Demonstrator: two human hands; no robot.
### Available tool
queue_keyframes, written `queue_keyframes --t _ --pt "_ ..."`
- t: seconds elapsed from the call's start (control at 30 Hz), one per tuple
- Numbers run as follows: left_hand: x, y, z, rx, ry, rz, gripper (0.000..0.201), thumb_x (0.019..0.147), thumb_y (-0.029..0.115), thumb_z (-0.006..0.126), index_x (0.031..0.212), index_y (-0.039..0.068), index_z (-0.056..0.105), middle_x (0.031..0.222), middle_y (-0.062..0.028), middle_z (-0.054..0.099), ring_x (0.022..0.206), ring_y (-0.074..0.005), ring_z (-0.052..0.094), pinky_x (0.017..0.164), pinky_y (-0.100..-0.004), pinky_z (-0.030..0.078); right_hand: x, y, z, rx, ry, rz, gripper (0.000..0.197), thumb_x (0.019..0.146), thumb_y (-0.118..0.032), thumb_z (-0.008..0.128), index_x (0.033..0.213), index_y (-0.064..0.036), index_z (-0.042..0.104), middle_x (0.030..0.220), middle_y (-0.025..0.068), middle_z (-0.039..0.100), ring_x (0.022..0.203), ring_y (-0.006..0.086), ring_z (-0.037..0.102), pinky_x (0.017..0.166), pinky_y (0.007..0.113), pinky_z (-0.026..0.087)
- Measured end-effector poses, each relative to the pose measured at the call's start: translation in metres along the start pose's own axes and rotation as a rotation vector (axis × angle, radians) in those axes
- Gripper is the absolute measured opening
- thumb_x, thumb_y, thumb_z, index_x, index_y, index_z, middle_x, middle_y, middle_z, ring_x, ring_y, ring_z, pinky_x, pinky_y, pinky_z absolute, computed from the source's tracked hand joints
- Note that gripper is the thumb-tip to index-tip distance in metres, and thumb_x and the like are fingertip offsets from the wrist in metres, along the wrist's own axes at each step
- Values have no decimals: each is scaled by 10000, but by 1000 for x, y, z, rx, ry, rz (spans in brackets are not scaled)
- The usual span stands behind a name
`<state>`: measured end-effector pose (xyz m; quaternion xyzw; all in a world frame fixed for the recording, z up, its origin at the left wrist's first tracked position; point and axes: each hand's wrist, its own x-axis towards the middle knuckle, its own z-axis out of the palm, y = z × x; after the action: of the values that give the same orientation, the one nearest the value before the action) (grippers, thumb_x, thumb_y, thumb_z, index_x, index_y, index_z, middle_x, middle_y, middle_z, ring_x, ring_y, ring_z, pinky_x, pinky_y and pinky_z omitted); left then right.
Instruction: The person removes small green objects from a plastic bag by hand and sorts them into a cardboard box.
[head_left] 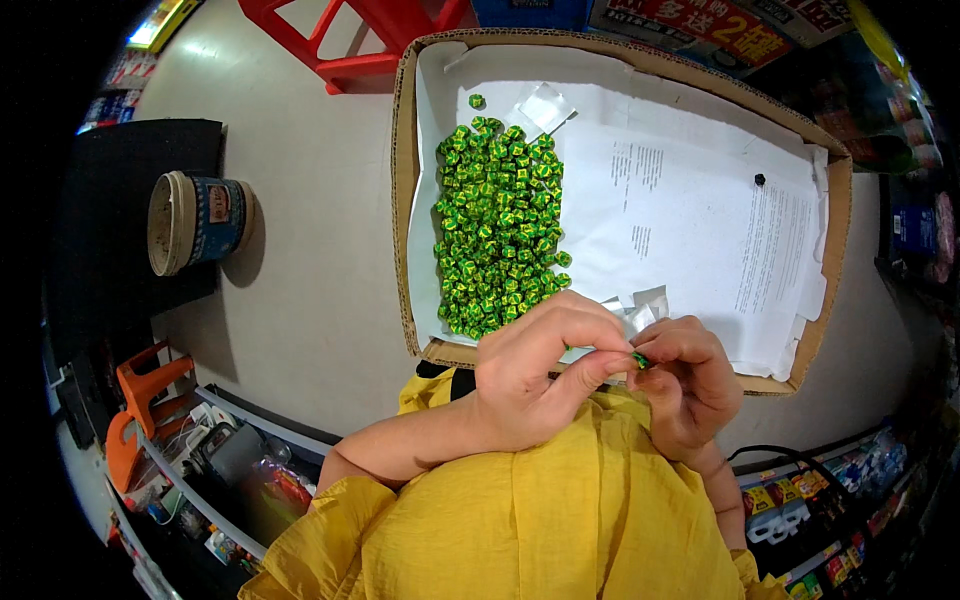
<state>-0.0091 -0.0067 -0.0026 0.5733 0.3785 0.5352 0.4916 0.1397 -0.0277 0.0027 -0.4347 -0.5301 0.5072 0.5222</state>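
Yellow shirt (500,510), two-handed grip (525,370) (692,390) narrow around green piece (640,361)

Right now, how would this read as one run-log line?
left hand: pinching green piece; right hand: pinching same piece; green pile: cardboard tray, left side

Small shiny green piece (641,361), partly hidden, pinched between fingertips of left hand (545,368) and right hand (690,385).

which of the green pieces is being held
The green piece pinched at the fingertips between the left hand and the right hand; the other green pieces lie in the cardboard box.
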Motion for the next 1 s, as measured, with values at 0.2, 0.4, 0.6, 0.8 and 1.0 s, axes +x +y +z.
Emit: queue_keyframes --t 0.2,0.4,0.6,0.8,1.0 --pt "4 -6 -9 192 -89 120 135 744 -44 625 876 -21 610 794 -97 598 661 -166 565 573 -243 448 5 -3 -3 192 39 364 124 786 -6 615 878 14 534 793 53 568 691 110 523 637 215 417" --pt "-2 -9 -8 -463 -131 -346 156 737 -9 668 882 -12 611 851 -84 571 757 -133 525 648 -226 409 9 -7 -2 715 89 783 139 802 -101 626 859 -6 542 754 19 553 676 83 511 617 202 416" --pt "-4 -18 -10 -466 -187 -247 142 719 -28 682 845 -4 621 849 -66 566 758 -116 531 627 -205 413 6 -5 -9 810 -48 850 131 787 -97 644 833 -9 558 740 19 562 647 72 498 584 187 391" --pt "-2 -21 -10 -116 -129 -70 88 746 -16 659 821 0 614 813 -61 600 735 -125 558 630 -221 432 11 -10 -10 439 -11 730 112 799 -80 637 819 -4 557 734 -4 557 637 63 495 592 192 401" --pt "-3 -11 -3 -267 16 -297 72 779 -17 628 846 -16 603 773 -40 623 713 -96 573 611 -210 456 1 -7 2 -359 8 99 202 704 0 697 855 0 563 697 53 559 586 113 517 517 219 415"
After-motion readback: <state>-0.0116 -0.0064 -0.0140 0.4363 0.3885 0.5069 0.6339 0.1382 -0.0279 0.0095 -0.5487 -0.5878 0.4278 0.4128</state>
